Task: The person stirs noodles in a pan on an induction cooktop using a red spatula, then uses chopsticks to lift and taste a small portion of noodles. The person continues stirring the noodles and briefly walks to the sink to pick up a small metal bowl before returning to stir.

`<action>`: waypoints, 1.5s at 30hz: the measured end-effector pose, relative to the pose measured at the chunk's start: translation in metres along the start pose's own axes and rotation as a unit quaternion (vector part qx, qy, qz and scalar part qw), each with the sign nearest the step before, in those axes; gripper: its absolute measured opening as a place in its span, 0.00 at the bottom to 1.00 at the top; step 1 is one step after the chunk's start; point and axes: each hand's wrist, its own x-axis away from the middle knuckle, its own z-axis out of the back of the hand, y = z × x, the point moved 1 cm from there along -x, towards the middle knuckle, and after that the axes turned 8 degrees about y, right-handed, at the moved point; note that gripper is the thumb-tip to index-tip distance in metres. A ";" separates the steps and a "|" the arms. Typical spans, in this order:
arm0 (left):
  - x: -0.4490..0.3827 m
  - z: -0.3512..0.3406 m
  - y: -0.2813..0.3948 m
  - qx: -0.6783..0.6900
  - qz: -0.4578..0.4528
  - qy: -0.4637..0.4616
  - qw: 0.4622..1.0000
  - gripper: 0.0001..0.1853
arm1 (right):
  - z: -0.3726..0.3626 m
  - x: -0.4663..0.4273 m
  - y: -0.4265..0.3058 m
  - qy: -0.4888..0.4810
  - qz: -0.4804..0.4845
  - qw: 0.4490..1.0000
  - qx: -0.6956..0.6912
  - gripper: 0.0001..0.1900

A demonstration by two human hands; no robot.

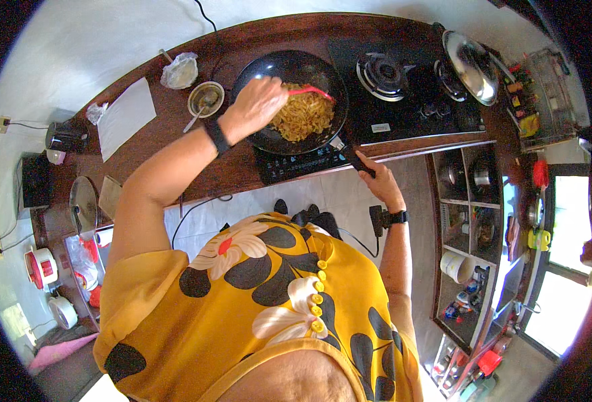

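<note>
A black wok-like pan (255, 135) rests on an induction cooktop (286, 168). Sliced, golden-brown food (303, 118), perhaps onions or noodles, is heaped inside it. My left hand (258, 103) hovers over the pan's left side, closed on a red utensil (311, 90) whose far end reaches into the food; its head is partly hidden. On the pan's black handle (358, 161), at the lower right, my right hand (381, 183) has its fingers wrapped. Left of the pan stands a small bowl (191, 103) of dark contents with a metal spoon (195, 119) in it.
A plastic-wrapped container (180, 71) and a white sheet (127, 118) lie on the counter at left. Right of the pan is a black gas hob (391, 113), with a metal lid (469, 65) leaning at its far end. An open shelf unit (469, 203) stands lower right.
</note>
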 end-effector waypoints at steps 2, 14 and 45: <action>0.029 0.009 0.009 -0.002 0.012 0.010 1.000 0.08 | 0.001 0.000 0.001 0.009 0.031 0.999 0.016 0.30; 0.099 0.066 -0.002 0.001 0.258 -0.036 0.965 0.13 | 0.006 -0.003 -0.005 -0.025 -0.028 0.999 -0.013 0.29; 0.071 0.068 0.019 0.009 0.095 -0.032 0.995 0.10 | 0.000 -0.003 0.011 0.016 0.011 1.000 0.005 0.28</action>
